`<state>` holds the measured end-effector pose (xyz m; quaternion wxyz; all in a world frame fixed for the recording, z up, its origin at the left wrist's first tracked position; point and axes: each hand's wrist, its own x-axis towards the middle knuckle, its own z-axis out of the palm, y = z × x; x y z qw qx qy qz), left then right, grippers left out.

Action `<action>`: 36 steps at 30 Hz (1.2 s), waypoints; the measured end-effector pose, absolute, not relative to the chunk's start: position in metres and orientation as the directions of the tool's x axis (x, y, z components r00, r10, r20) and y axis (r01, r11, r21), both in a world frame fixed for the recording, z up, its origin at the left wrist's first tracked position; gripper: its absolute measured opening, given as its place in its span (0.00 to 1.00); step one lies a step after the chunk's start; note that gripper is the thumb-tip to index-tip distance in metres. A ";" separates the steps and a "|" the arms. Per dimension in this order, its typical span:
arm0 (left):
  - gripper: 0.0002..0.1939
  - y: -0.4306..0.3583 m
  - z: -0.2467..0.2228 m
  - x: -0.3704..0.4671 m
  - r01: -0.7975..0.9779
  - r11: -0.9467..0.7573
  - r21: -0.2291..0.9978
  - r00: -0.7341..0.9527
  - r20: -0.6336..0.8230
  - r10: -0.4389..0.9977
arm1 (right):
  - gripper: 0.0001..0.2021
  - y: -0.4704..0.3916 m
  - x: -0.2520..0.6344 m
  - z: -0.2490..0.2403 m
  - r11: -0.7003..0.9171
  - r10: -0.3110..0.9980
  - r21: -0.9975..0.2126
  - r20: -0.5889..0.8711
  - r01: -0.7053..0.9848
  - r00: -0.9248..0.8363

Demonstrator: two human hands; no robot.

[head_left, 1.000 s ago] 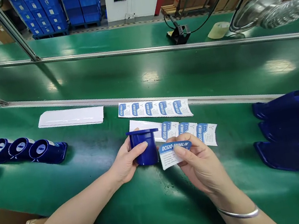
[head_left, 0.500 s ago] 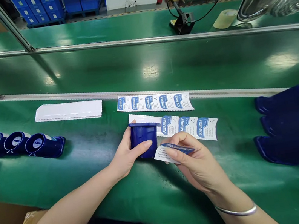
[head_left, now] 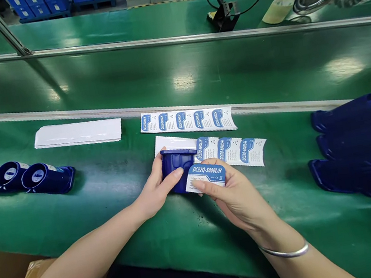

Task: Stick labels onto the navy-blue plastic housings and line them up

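My left hand (head_left: 156, 186) grips a dark blue plastic housing (head_left: 176, 163) by its left side, thumb across the front. Between the thumb and fingers of my right hand (head_left: 225, 189) is a blue-and-white label (head_left: 207, 173) printed DC52Q-5000L/H. The label faces me and overlaps the housing's right edge; whether it touches the surface I cannot tell. Just behind the housing lies a label sheet (head_left: 232, 150), its left part bare white backing and several labels still on its right part. A fuller label sheet (head_left: 187, 121) rests farther back.
A stack of white sheets (head_left: 78, 133) lies at the back left. Blue housings with round openings stand in a row (head_left: 40, 177) on the left. More dark blue housings (head_left: 365, 170) are at the right. A metal rail (head_left: 272, 105) runs behind, below a soldering iron stand (head_left: 224, 16).
My right hand has turned the label so its printed face shows flat, and brought it over the housing's right side. The left hand keeps its hold. The whole view has shifted slightly.
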<state>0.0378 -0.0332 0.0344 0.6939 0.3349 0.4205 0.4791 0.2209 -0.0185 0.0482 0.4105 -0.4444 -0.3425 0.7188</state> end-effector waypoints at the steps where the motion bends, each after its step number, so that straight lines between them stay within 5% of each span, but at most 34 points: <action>1: 0.36 -0.033 0.034 0.038 -0.376 0.319 0.870 0.192 -0.264 0.945 | 0.19 -0.018 0.221 0.048 -0.436 0.891 -0.853 -0.363 -0.289 -0.273; 36: 0.40 -0.033 0.036 0.035 -0.299 0.337 0.893 0.253 -0.266 0.930 | 0.17 -0.018 0.219 0.048 -0.501 0.858 -0.803 -0.414 -0.322 -0.304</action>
